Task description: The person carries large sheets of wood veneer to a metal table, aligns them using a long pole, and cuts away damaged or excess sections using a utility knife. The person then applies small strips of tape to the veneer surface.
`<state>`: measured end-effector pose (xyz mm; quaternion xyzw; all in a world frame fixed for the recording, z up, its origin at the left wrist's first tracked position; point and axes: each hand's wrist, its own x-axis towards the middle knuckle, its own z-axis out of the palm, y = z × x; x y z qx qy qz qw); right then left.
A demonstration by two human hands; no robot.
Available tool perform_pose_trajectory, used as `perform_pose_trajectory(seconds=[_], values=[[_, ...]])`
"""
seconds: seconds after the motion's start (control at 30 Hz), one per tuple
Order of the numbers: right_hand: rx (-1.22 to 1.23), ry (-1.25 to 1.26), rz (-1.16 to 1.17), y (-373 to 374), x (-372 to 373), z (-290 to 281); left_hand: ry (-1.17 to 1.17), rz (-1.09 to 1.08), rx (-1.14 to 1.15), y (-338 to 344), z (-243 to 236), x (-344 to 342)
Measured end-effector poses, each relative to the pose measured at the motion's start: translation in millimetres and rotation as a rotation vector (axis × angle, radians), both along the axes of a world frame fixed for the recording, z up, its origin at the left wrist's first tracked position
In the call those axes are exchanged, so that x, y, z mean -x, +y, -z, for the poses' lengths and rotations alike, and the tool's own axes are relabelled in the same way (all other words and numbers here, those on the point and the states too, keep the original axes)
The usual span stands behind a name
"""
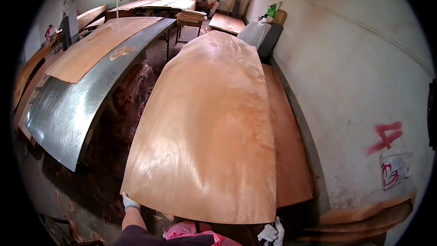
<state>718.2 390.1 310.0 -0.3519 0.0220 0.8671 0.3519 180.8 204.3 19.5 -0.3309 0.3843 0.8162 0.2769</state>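
Note:
A large, pale wooden veneer sheet (200, 123) fills the middle of the view, over a redder board (291, 164) that shows along its right side. My left hand (130, 202), in a white glove, grips the sheet's lower left corner with the fingertips partly behind it. My right hand (271, 231), also gloved, is at the bottom, just below the sheet's right corner, with its fingers wrapped round a dark, narrow object that I cannot make out well.
A metal-topped table (68, 118) with another veneer (95, 50) stands left, above scraps. A white wall (355, 73) runs along the right, with veneer strips (364, 218) at its foot. At the back are stacked boards (191, 16) and a bent-over person (209, 7).

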Motion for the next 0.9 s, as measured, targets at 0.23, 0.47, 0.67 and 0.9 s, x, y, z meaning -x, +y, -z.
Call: perform_pose_trajectory(seconds=[0.23,0.47,0.67,0.9], values=[[-0.010,-0.266,0.035,81,-90,6,0.115,0.066,-0.205,38,4,-42],[-0.147,-0.593,-0.044,164,-199,33,0.097,0.080,-0.130,104,-14,-139],[-0.327,-0.848,-0.178,204,-296,36,0.049,-0.002,-0.038,124,-18,-240],[-0.501,-1.163,-0.262,216,-355,23,0.008,0.054,-0.072,137,17,-325]])
